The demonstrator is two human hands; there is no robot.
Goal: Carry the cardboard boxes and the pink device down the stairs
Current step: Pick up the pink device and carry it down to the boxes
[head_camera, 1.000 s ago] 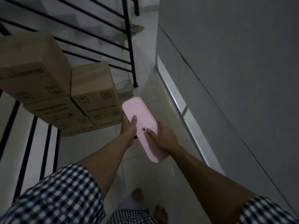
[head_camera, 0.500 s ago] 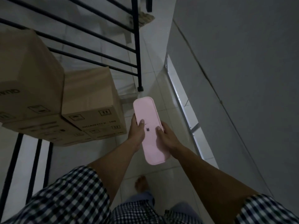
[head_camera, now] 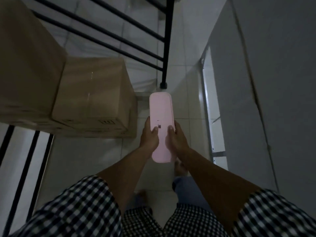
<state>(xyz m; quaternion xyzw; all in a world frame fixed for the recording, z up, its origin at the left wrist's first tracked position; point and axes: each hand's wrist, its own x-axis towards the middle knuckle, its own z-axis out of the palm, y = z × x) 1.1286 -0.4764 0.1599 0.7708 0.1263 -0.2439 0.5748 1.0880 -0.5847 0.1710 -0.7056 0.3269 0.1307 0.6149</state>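
Two hands, L hand [head_camera: 148,136] & R hand [head_camera: 177,140], fingers [head_camera: 155,129] curled round pink device [head_camera: 160,108] sides, long axis pointing fwd

- Centre frame: device [head_camera: 160,112], pale pink with one small dark mark.
- Upper left: cardboard boxes [head_camera: 92,93], tan, with dark printed symbols along the lower edge.
- Top: railing [head_camera: 166,40], black.
- Bottom: sleeves [head_camera: 77,214], dark-and-white check.
- Centre left: floor tiles [head_camera: 82,159], pale grey-white.
- Right: wall [head_camera: 273,82], grey.
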